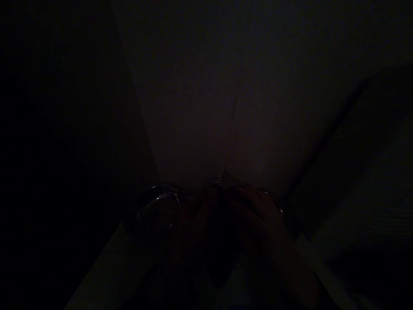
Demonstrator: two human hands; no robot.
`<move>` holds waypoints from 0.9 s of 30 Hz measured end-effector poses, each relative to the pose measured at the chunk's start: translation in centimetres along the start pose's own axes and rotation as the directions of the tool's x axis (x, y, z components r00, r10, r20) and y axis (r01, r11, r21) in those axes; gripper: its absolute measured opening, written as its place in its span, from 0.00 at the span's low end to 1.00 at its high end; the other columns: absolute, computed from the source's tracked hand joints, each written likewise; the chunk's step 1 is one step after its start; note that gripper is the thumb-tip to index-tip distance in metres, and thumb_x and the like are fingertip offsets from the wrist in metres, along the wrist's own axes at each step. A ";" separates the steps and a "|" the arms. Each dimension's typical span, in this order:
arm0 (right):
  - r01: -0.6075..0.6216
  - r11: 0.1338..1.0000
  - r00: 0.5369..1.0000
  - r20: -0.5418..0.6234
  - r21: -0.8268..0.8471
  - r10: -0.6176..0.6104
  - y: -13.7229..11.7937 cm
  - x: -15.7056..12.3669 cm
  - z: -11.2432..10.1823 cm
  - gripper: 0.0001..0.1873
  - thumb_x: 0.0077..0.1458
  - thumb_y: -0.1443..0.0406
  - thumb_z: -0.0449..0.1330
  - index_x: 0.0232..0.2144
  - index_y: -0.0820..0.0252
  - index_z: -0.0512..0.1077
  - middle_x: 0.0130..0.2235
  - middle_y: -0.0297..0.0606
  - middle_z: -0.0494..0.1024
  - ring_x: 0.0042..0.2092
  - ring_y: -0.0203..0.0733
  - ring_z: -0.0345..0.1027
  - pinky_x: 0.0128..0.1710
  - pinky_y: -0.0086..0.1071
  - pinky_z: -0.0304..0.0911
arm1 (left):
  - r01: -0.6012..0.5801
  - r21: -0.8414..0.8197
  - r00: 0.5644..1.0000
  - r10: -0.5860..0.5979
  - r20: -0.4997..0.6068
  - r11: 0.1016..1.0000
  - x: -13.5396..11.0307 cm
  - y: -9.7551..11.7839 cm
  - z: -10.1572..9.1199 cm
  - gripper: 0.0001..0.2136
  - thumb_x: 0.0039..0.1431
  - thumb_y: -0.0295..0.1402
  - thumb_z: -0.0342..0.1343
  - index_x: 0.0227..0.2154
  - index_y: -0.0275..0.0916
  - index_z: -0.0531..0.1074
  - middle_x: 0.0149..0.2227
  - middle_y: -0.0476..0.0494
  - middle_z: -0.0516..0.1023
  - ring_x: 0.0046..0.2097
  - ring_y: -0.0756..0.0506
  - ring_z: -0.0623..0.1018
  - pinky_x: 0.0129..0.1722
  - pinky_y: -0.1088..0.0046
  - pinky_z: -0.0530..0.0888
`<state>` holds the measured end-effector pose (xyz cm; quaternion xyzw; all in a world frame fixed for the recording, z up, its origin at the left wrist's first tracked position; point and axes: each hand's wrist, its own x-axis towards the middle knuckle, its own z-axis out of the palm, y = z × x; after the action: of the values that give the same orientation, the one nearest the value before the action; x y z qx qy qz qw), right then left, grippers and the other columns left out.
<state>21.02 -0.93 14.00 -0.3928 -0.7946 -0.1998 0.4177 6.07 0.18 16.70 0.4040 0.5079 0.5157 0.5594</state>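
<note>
The picture is very dark, and only outlines show. My left hand (195, 215) and my right hand (261, 211) are close together at the lower middle, with fingers bent towards each other. Between them is a dark shape (221, 245) whose kind I cannot make out. A small pointed edge (227, 175) shows just above the fingertips. My fingers look closed around something there, but shadow hides it. To the left of my left hand lies a shiny round bowl-like thing (158, 202). Behind my right hand shows part of another shiny curved rim (274, 197).
A pale surface (206, 107) with a thin dark line fills the upper middle. At the left is a darker upright area (80, 107). A dark slanting edge (332, 129) runs down on the right. Below the bowl-like thing shows a lighter surface (106, 267).
</note>
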 end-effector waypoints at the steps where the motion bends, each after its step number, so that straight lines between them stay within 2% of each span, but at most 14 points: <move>1: 0.010 1.000 1.000 -0.008 -0.011 -0.010 -0.2 0.0 0.0 0.15 0.59 0.69 0.54 0.48 0.63 0.71 0.47 0.46 0.76 0.48 0.49 0.67 0.43 0.45 0.67 | -0.006 0.016 1.000 0.006 -0.015 1.000 0.1 0.0 0.0 0.11 0.43 0.41 0.63 0.24 0.37 0.79 0.27 0.44 0.82 0.33 0.44 0.80 0.30 0.75 0.73; 4: -0.025 1.000 0.999 -0.037 -0.018 0.024 -0.2 0.1 0.3 0.15 0.59 0.69 0.54 0.48 0.62 0.71 0.47 0.46 0.76 0.48 0.48 0.68 0.43 0.44 0.67 | -0.019 0.082 0.999 0.017 0.029 0.996 0.2 0.1 -0.2 0.12 0.45 0.42 0.61 0.25 0.37 0.79 0.27 0.43 0.82 0.34 0.43 0.80 0.30 0.74 0.73; 10: -0.230 0.971 0.973 -0.010 0.060 0.231 0.8 0.0 0.4 0.16 0.60 0.67 0.53 0.50 0.58 0.70 0.48 0.45 0.75 0.48 0.46 0.70 0.45 0.43 0.69 | 0.008 0.130 0.988 -0.028 0.155 0.992 0.0 -0.2 -0.3 0.13 0.48 0.42 0.60 0.31 0.38 0.80 0.34 0.42 0.83 0.40 0.41 0.80 0.36 0.70 0.74; 13: -0.157 0.986 0.987 -0.025 0.064 0.159 0.5 0.0 0.2 0.16 0.59 0.68 0.54 0.50 0.57 0.70 0.48 0.43 0.75 0.47 0.45 0.70 0.45 0.42 0.69 | 0.021 0.121 0.986 -0.040 0.159 0.992 0.0 -0.3 -0.2 0.12 0.48 0.41 0.60 0.30 0.38 0.80 0.34 0.42 0.83 0.40 0.41 0.80 0.37 0.70 0.74; 17: -0.006 1.000 1.000 -0.008 0.030 0.007 -0.7 -0.1 0.3 0.17 0.58 0.70 0.54 0.49 0.60 0.70 0.49 0.45 0.75 0.51 0.48 0.66 0.46 0.44 0.66 | -0.001 0.099 1.000 -0.002 0.022 0.995 0.1 -0.2 -0.1 0.11 0.46 0.41 0.61 0.27 0.37 0.80 0.31 0.43 0.82 0.37 0.43 0.79 0.35 0.72 0.73; 21: -0.003 1.000 1.000 0.000 -0.001 0.003 -1.1 -0.2 0.7 0.16 0.58 0.70 0.53 0.49 0.62 0.69 0.49 0.46 0.74 0.51 0.49 0.65 0.47 0.46 0.64 | -0.019 0.082 1.000 0.019 0.012 0.996 0.2 -0.4 -0.1 0.13 0.47 0.42 0.60 0.26 0.36 0.80 0.29 0.43 0.82 0.36 0.42 0.79 0.33 0.71 0.73; 23: -0.042 0.999 0.999 -0.027 -0.014 0.042 -0.7 -0.2 0.7 0.15 0.59 0.70 0.53 0.48 0.61 0.69 0.49 0.46 0.75 0.49 0.49 0.66 0.46 0.47 0.65 | -0.016 0.079 0.998 0.012 0.057 0.997 0.3 -0.6 -0.1 0.12 0.46 0.41 0.61 0.27 0.36 0.80 0.30 0.43 0.82 0.37 0.42 0.80 0.34 0.71 0.73; 27: -0.225 0.974 0.973 -0.049 -0.011 0.224 0.5 -0.1 0.5 0.15 0.61 0.67 0.52 0.48 0.58 0.70 0.47 0.44 0.76 0.47 0.48 0.69 0.45 0.46 0.66 | 0.053 0.052 0.973 -0.064 0.223 0.997 0.2 -0.7 0.1 0.12 0.48 0.41 0.60 0.29 0.38 0.80 0.31 0.43 0.83 0.38 0.41 0.80 0.33 0.71 0.74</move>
<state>21.19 -0.31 13.66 -0.4787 -0.7333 -0.1670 0.4530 6.26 0.31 15.97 0.4572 0.4649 0.4384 0.6186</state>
